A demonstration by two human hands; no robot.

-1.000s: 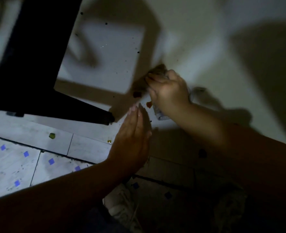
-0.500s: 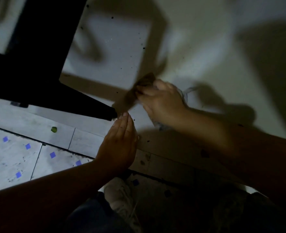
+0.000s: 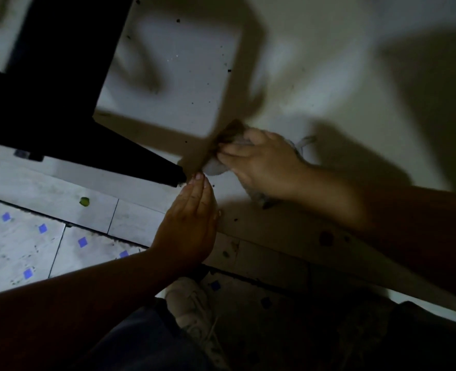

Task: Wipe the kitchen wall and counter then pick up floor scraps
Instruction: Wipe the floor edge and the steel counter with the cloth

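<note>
Speckled pale counter: right hand grips crumpled grey cloth, left hand flat, open.

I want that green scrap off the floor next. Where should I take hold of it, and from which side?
Pinch the green scrap across its middle with fingertips, coming straight down from above. It looks small and flat on the pale tile strip, with bare tile around it and nothing to hook under. The left hand is open and nearer; the right hand holds the cloth.
</note>
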